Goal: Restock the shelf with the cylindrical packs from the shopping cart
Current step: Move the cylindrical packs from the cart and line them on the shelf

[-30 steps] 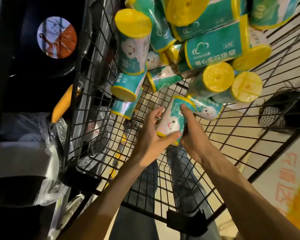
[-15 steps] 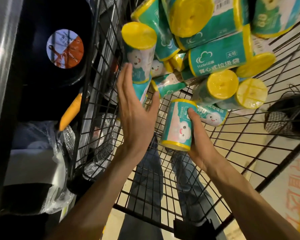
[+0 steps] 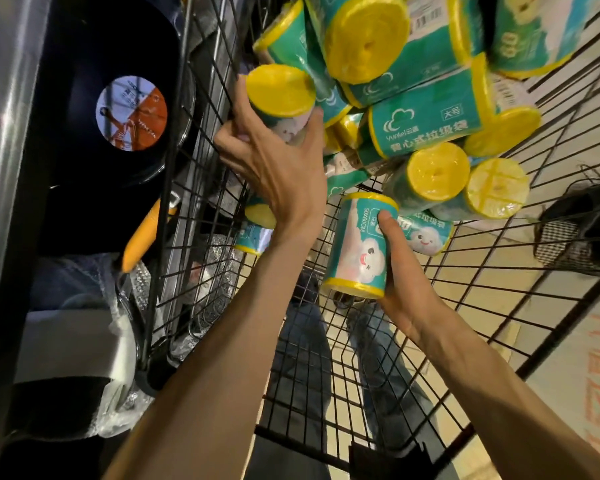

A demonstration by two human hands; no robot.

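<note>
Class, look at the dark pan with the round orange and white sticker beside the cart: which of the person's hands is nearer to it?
Left. The left hand grips a pack by the cart's wire wall, just beyond which the pan sits. The right hand holds another pack farther away.

Teal packs [image 3: 426, 128] with yellow ends and white cloud faces fill the black wire cart [image 3: 413, 393].

Left of the wire — a black pan [image 3: 94, 140] with round label [image 3: 131, 113].
</note>
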